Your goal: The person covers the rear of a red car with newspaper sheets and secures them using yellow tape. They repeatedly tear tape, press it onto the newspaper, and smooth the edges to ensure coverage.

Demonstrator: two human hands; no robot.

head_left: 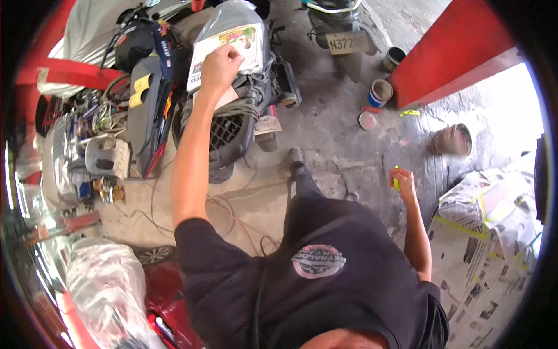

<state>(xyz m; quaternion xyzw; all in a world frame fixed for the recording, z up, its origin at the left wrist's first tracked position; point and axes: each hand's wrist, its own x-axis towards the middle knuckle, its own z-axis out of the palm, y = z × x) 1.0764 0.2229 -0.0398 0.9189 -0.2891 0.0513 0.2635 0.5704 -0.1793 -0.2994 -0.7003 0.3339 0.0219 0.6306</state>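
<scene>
My left hand (pixel 222 67) reaches far out over a motorcycle seat. Its fingers are curled closed above a printed paper sheet (pixel 254 57) that lies on grey plastic (pixel 232 20). Whether anything is pinched in those fingers cannot be made out. Out to the right, my right hand (pixel 404 185) is closed around a small yellow-green piece of tape (pixel 396 179). Below the paper, coiled cable (pixel 232 110) is wound over the motorcycle's rear rack (pixel 224 136).
A second motorcycle (pixel 343 23) stands at the back. Paint cans (pixel 381 92) and a stained bucket (pixel 453 141) are by a red post (pixel 447 52). Newspaper-covered panels (pixel 476 256) lie at right. Hoses (pixel 232 215) trail across the floor; clutter and plastic sheeting (pixel 104 279) fill the left.
</scene>
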